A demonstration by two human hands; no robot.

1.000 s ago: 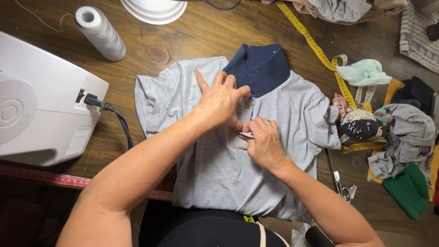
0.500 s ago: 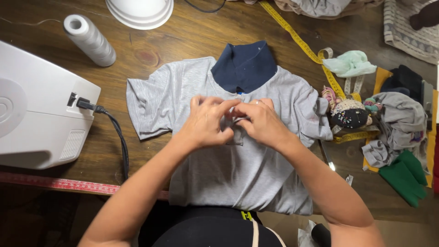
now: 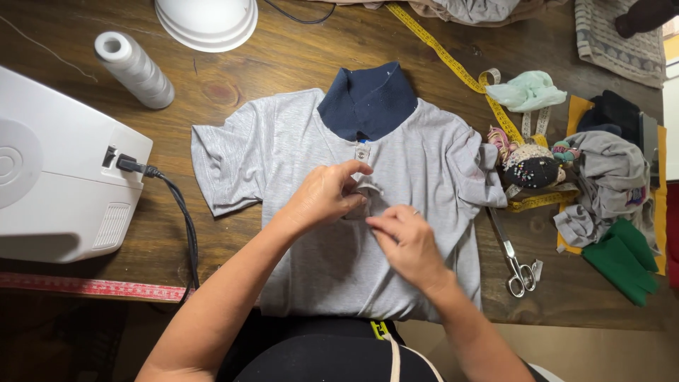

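A small grey shirt (image 3: pixel 297 148) with a dark blue collar (image 3: pixel 369 99) lies flat on the wooden table (image 3: pixel 283 56), collar away from me. My left hand (image 3: pixel 322 194) pinches the grey placket strip just below a small button (image 3: pixel 361 151) at the neck opening. My right hand (image 3: pixel 407 244) rests on the shirt front right beside it, fingertips pinched together at the lower end of the same strip. Whether it holds a pin or needle is too small to tell.
A white sewing machine (image 3: pixel 56 184) with a black cord (image 3: pixel 180 219) fills the left. A white thread cone (image 3: pixel 134 69) and white bowl-shaped object (image 3: pixel 209 21) lie behind. Right: yellow tape measure (image 3: pixel 453 60), pincushion (image 3: pixel 532 170), scissors (image 3: pixel 513 258), fabric scraps (image 3: pixel 615 191). Red tape measure (image 3: pixel 85 286) along the front edge.
My left hand came off the flat shirt front and now pinches the placket. My right hand has slid down slightly. The view shifted a little.
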